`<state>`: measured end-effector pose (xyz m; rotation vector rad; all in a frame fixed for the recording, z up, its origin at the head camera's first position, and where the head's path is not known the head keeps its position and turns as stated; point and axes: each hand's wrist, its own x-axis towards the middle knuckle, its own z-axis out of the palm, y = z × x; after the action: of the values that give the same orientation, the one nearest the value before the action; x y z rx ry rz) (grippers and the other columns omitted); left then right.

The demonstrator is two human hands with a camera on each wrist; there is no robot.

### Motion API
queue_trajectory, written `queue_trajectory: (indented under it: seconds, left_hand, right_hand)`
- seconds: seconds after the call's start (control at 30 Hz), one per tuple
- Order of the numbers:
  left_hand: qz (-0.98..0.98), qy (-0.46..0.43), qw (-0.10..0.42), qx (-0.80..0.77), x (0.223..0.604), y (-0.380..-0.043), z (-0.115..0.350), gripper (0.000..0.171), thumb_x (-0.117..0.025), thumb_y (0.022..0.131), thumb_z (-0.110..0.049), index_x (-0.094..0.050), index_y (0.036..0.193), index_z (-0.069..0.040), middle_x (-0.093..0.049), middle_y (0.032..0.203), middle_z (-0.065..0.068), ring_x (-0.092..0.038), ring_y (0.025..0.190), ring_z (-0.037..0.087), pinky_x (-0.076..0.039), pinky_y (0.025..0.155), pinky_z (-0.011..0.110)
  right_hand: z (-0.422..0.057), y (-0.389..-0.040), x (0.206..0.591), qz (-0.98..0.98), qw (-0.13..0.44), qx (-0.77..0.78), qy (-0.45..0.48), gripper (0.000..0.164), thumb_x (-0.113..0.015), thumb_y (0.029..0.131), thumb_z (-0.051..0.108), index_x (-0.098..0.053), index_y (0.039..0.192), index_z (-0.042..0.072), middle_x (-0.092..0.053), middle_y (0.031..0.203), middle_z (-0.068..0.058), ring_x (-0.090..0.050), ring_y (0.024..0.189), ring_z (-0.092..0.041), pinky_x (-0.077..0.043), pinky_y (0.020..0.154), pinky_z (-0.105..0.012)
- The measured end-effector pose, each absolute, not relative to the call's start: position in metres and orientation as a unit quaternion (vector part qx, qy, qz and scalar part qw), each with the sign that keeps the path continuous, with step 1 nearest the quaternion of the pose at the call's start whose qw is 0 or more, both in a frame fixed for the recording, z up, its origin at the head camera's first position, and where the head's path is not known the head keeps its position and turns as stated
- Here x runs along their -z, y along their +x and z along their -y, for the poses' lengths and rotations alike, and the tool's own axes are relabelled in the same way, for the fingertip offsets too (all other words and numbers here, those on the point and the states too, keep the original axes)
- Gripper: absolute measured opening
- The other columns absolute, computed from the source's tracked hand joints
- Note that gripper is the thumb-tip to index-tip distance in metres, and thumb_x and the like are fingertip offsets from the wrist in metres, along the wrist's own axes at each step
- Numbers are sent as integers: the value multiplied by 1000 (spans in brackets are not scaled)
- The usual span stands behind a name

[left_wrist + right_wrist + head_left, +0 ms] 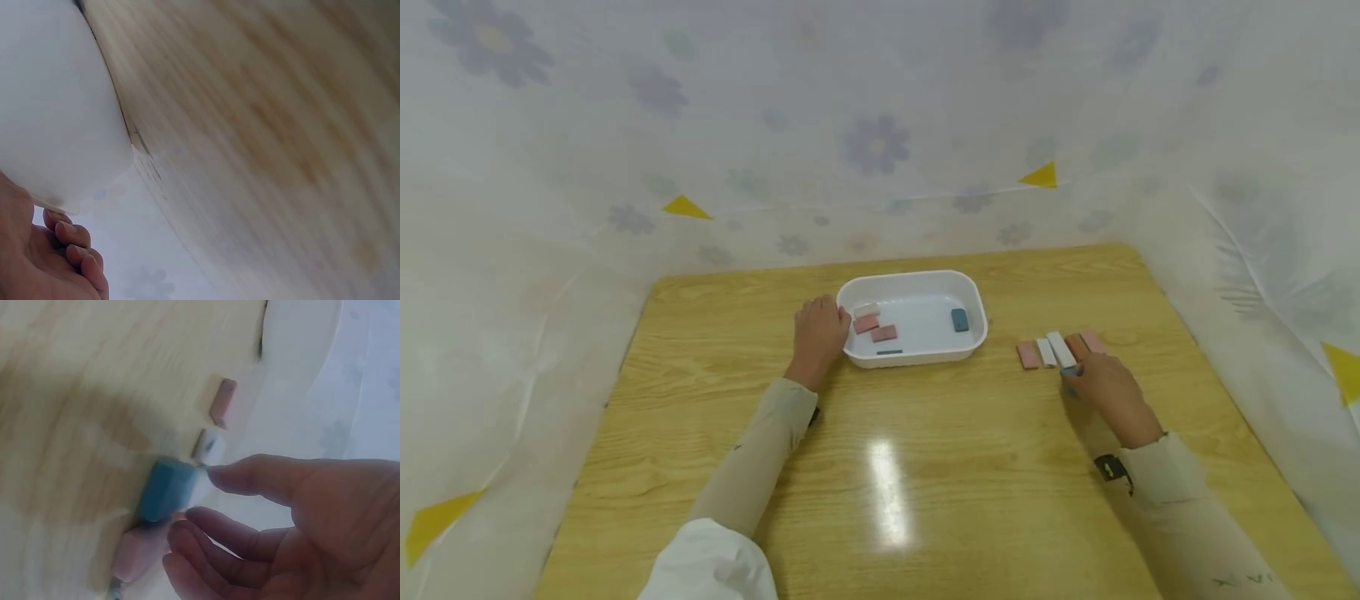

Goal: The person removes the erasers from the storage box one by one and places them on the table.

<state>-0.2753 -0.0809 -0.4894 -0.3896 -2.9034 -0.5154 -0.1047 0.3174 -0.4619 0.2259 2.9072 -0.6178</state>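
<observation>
A white plastic tray (917, 360) stands on the wooden table with two pink erasers (884, 332), a whitish piece (868, 310), a thin grey strip (890, 352) and a blue eraser (960, 320) inside. My left hand (820, 333) grips the tray's left rim; its curled fingers (74, 236) show beneath that rim in the left wrist view. To the tray's right, my right hand (1108, 387) pinches another blue eraser (167, 490) between thumb and fingers. Beside it lie a pink eraser (1027, 355), two white ones (1061, 350), an orange-brown one (1077, 347) and another pink one (1093, 342).
The wooden table (760, 492) ends at a pale flowered sheet (880, 208) behind and on both sides. Yellow triangles (687, 207) mark the sheet. A bright reflection lies on the tabletop between the forearms.
</observation>
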Motion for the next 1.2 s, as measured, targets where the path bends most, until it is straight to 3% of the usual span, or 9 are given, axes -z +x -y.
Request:
queue_trajectory:
  seconds: [0.1, 0.23, 0.53, 0.63, 0.7, 0.77, 0.87, 1.07, 1.2]
  left_hand:
    - [972, -131, 86, 172, 491, -275, 81, 26, -42, 94, -26, -50, 84, -3, -52, 82, 10, -47, 76, 27, -37, 70, 40]
    - [972, -133, 93, 171, 491, -276, 81, 26, -42, 94, -26, -50, 84, -3, -53, 82, 10, -47, 75, 27, -36, 69, 39]
    - [972, -134, 94, 171, 493, -278, 79, 25, -42, 93, -26, -50, 84, -4, -52, 82, 10, -47, 76, 27, -37, 70, 39]
    - [971, -136, 97, 171, 493, -277, 79, 25, -42, 93, -26, -50, 85, -3, -52, 81, 10, -46, 75, 27, -37, 70, 39]
    - [971, -136, 99, 170, 493, -277, 79, 26, -42, 93, -25, -51, 86, -3, -52, 81, 10, -47, 75, 27, -37, 70, 39]
    - [972, -135, 95, 169, 493, -277, 79, 26, -42, 94, -26, -50, 86, -3, -52, 82, 10, -46, 75, 27, -37, 70, 39]
    - [973, -130, 88, 168, 493, -277, 78, 25, -42, 94, -26, -50, 86, -3, -51, 82, 10, -46, 76, 26, -37, 71, 40]
    - [973, -130, 88, 171, 494, -278, 77, 26, -42, 94, -26, -51, 86, -3, -53, 83, 10, -47, 77, 27, -37, 71, 40]
    - [973, -131, 91, 165, 493, -279, 77, 27, -42, 94, -27, -52, 87, -2, -53, 83, 11, -48, 78, 27, -37, 71, 40]
  right_hand:
    - [-310, -106, 455, -975, 55, 205, 68, 25, -52, 90, 16, -57, 79, -6, -57, 68, -15, -45, 51, -17, -37, 46, -31]
    - [-298, -114, 443, -975, 28, 216, 54, 30, -53, 91, 17, -58, 95, -12, -60, 83, -23, -48, 53, -19, -40, 49, -32]
    - [-256, -145, 409, -969, 63, 233, 60, 42, -46, 95, 26, -53, 116, -9, -58, 107, -26, -58, 80, -29, -46, 67, -41]
    - [-238, -153, 400, -967, 64, 240, 58, 37, -47, 94, 25, -56, 111, -7, -60, 99, -22, -56, 72, -25, -46, 64, -39]
    - [-227, -159, 397, -966, 66, 242, 56, 32, -48, 94, 24, -59, 100, -6, -59, 83, -17, -53, 62, -23, -44, 58, -36]
    - [-217, -165, 396, -968, 62, 238, 45, 29, -50, 93, 23, -59, 87, -4, -52, 66, -10, -44, 51, -18, -39, 50, -32]
    - [-203, -174, 397, -970, 51, 236, 29, 26, -53, 92, 20, -56, 74, 1, -39, 55, -2, -34, 45, -15, -31, 45, -29]
    - [-181, -191, 406, -970, 44, 237, 19, 29, -51, 88, 10, -40, 62, 8, -28, 56, -1, -27, 49, -15, -29, 47, -29]
    - [-168, -201, 414, -979, 28, 202, 22, 22, -54, 86, 8, -48, 66, 2, -40, 59, -6, -37, 51, -18, -35, 46, -31]
